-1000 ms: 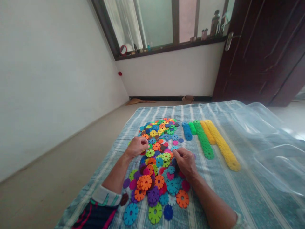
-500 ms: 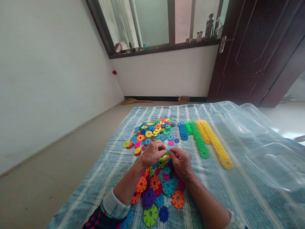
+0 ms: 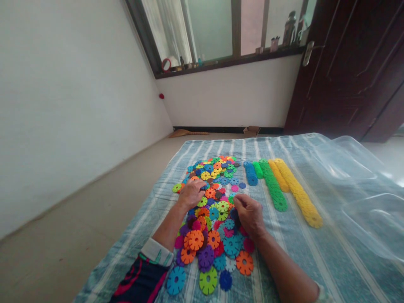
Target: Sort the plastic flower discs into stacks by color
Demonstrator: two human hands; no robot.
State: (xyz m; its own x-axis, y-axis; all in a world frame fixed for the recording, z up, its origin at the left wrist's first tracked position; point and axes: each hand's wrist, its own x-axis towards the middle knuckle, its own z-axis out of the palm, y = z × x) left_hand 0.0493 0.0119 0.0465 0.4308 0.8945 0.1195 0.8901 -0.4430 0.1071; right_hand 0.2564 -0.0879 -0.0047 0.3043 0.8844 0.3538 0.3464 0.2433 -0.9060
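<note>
Colourful notched plastic discs, snowflake building pieces, lie in a loose pile (image 3: 213, 240) in front of me, with more heaped farther back (image 3: 217, 166). My left hand (image 3: 192, 194) rests over the left side of the pile, fingers stretched toward the discs, with nothing visible in it. At the pile's right side, my right hand (image 3: 249, 213) is closed in a pinch. A small green disc (image 3: 231, 199) shows at its fingertips, partly covered by them.
Right of the pile lie overlapping rows of discs: blue (image 3: 251, 174), bright green (image 3: 258, 170), green (image 3: 274, 187) and two yellow, the longer one (image 3: 299, 195) outermost. Clear plastic bins (image 3: 372, 219) stand at the right on the striped cloth (image 3: 318, 269).
My hands, close together before, have moved apart. The left has gone left onto the discs and its fingers have loosened; the right remains pinched. The view has shifted slightly left.
</note>
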